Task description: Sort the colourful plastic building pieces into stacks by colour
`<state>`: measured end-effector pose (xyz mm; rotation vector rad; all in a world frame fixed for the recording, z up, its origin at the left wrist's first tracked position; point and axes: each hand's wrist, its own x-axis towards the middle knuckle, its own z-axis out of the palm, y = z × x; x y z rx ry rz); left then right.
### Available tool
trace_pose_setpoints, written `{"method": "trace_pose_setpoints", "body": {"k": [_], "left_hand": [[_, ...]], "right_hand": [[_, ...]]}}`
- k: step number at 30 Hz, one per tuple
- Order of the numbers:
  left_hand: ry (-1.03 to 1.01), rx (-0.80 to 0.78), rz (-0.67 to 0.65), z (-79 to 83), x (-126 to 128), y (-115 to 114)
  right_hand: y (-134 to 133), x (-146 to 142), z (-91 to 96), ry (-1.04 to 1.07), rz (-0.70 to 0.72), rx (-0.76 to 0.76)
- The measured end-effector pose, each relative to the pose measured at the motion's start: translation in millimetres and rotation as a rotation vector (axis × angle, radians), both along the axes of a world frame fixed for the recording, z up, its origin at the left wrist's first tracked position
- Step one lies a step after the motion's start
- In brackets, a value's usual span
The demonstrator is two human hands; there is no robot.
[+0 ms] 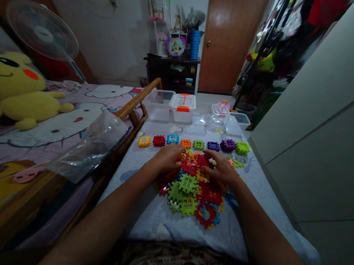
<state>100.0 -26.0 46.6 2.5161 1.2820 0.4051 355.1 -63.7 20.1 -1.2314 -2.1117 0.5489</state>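
A heap of coloured plastic interlocking tiles lies on a pale blue mat in front of me. Beyond the heap runs a row of sorted tile stacks: yellow, red, blue, orange, green, purple, a darker purple one and lime. My left hand rests on the far edge of the heap, fingers curled over tiles. My right hand lies on the heap's right side, fingers pinched on a red tile.
Clear plastic boxes, one with a white lid and orange latch, stand behind the row, with more small tubs. A wooden bed rail, crumpled plastic bag and yellow plush toy are left; a pale cabinet wall is right.
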Motion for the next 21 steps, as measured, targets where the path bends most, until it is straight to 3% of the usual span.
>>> {"method": "trace_pose_setpoints", "body": {"k": [4,11,17,21], "left_hand": [[0.040,0.066,-0.057,11.8,-2.3,-7.2],[-0.050,0.000,-0.043,19.4,3.0,-7.9],[0.018,-0.035,-0.156,32.5,43.0,-0.9],[0.139,-0.080,-0.220,27.8,67.8,1.6]], "right_hand": [[-0.8,-2.0,-1.2,-0.049,0.019,0.012],[-0.4,1.6,-0.2,-0.002,-0.069,0.047],[5.2,7.2,0.6,0.151,-0.238,0.097],[7.3,9.8,-1.4,0.190,-0.290,0.114]]}}
